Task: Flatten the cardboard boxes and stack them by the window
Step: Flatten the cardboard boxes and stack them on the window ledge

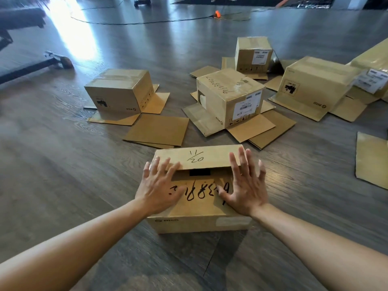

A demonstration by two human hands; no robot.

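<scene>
A brown cardboard box (199,223) with black handwriting on top sits on the wooden floor right in front of me. My left hand (158,189) lies flat on the left of its top, fingers spread. My right hand (245,185) lies flat on the right of the top, fingers spread toward the far flap marked "11/20". A dark gap shows between the two top flaps.
Several upside-down boxes with flaps splayed on the floor stand beyond: one at left (120,93), one in the middle (228,95), a small one behind (253,54), a large one at right (312,85). A flat cardboard sheet (157,131) lies ahead, another (371,159) at right. A black cable (126,23) crosses the far floor.
</scene>
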